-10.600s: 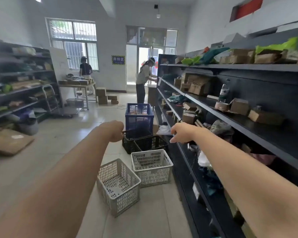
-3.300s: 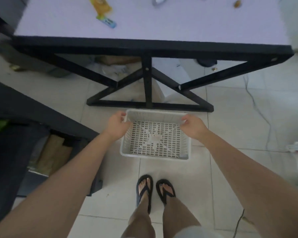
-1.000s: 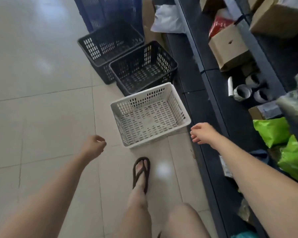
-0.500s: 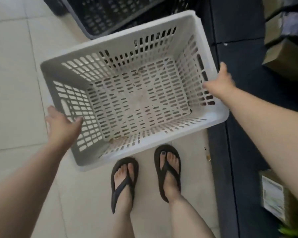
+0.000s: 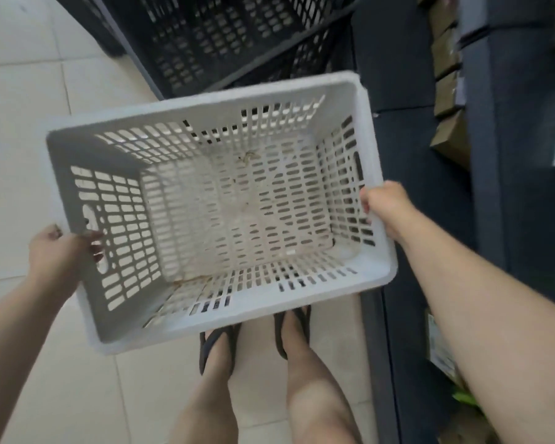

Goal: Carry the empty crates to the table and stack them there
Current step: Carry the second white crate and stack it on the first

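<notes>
White crate [image 5: 234, 216] hangs between left hand [image 5: 56, 253] and right hand [image 5: 387, 207], ends gripped.

Crate [image 5: 231, 219] sits between your hands, above the floor [image 5: 20, 123]. Your left hand [image 5: 61, 251] is at its left end wall, fingers hooked through the slots. Your right hand [image 5: 386, 208] is on its right end rim. Other crates [image 5: 225, 36] lie just beyond its far rim. Shelving [image 5: 430, 187] runs along its right, with boxes [image 5: 449, 139] on it. Your feet [image 5: 218, 344] are under its near rim.
</notes>
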